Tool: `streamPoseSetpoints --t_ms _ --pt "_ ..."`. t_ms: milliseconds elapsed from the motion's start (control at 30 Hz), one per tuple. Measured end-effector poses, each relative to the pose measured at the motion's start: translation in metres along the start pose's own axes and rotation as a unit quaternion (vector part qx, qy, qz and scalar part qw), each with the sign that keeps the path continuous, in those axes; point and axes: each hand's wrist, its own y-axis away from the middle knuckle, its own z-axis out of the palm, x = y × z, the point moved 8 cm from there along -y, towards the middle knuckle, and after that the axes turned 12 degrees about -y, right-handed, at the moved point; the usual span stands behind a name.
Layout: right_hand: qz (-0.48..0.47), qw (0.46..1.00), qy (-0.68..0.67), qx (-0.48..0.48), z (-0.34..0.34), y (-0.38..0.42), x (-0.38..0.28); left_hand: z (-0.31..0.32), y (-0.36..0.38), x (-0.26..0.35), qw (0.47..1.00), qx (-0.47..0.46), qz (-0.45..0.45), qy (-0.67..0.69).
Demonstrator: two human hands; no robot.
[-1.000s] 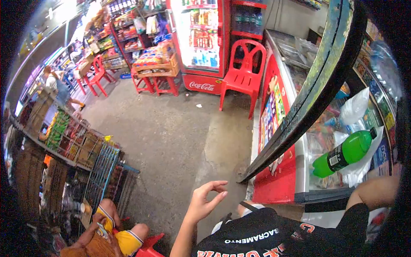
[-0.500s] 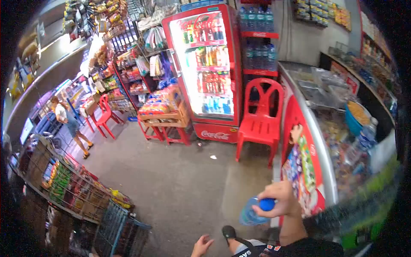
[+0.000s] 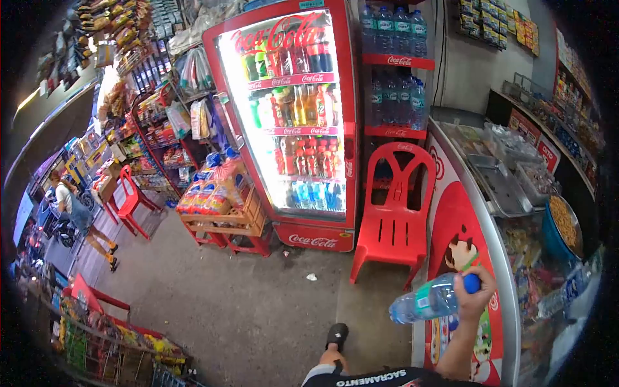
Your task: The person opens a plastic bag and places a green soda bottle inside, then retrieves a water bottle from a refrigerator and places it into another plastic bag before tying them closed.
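Observation:
My right hand (image 3: 476, 291) is closed around the cap end of a clear plastic water bottle (image 3: 433, 298) with a blue cap and a green-and-white label. The bottle lies nearly level, its base pointing left, in front of the red printed side of the counter (image 3: 454, 226). A red plastic chair (image 3: 394, 235) stands just beyond it. My left hand is out of view.
Ahead is a lit red Coca-Cola fridge (image 3: 284, 135) full of drinks, with a rack of water bottles (image 3: 393, 97) beside it. Bread packs (image 3: 209, 193) fill a wooden crate on red stools. Wire racks of snacks (image 3: 97, 348) stand left. A person (image 3: 77, 213) is further off.
The fridge and chair look larger and closer. My right hand has moved right and slightly up with the bottle, which now shows more fully. My left hand has left the view.

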Motion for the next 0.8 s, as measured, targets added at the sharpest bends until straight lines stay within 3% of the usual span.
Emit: streamPoseSetpoints --t_ms 67,133,200,233,267,300,400,433,467,533,600,633,733,800 --pt "0.021 0.999 0.029 0.021 0.015 -0.023 0.016 -0.026 -0.077 0.078 0.981 -0.039 0.086 -0.171" --pt "0.006 0.999 0.048 0.011 0.039 -0.058 0.028 -0.068 -0.145 0.168 0.948 -0.014 0.167 -0.272" --pt "-0.096 0.985 0.14 0.019 0.059 -0.095 0.012 -0.123 -0.186 0.283 0.978 0.069 0.175 -0.089" --pt "-0.104 0.979 0.176 0.023 0.06 -0.111 0.017 -0.148 -0.19 0.344 0.966 0.11 0.232 0.034" --pt "-0.089 0.977 0.178 0.076 0.055 -0.122 0.025 -0.165 -0.21 0.401 0.949 0.147 0.28 0.018" --pt "-0.079 0.977 0.157 0.123 0.046 -0.133 0.035 -0.175 -0.191 0.455 0.941 0.119 0.297 0.113" --pt "-0.095 0.965 0.145 0.195 0.046 -0.166 0.064 -0.178 -0.14 0.58 0.928 0.054 0.341 0.144" --pt "-0.125 0.958 0.149 0.209 0.05 -0.18 0.071 -0.168 -0.119 0.613 0.913 0.036 0.404 0.042" --pt "-0.125 0.957 0.156 0.213 0.058 -0.198 0.086 -0.151 -0.107 0.641 0.885 0.017 0.462 -0.059" --pt "-0.146 0.965 0.111 0.186 0.083 -0.235 0.121 -0.091 -0.112 0.644 0.843 -0.113 0.502 -0.158" --pt "-0.111 0.976 0.075 0.172 0.111 -0.283 0.16 -0.02 -0.103 0.624 0.79 -0.402 0.441 -0.141" --pt "-0.129 0.975 0.053 0.172 0.126 -0.307 0.176 -0.004 -0.095 0.623 0.772 -0.468 0.408 -0.136" --pt "-0.124 0.978 -0.031 0.165 0.177 -0.398 0.234 0.007 -0.091 0.651 0.797 -0.474 0.358 -0.11" --pt "-0.14 0.975 0.002 0.174 0.212 -0.458 0.273 0.005 -0.099 0.68 0.833 -0.43 0.336 -0.091"
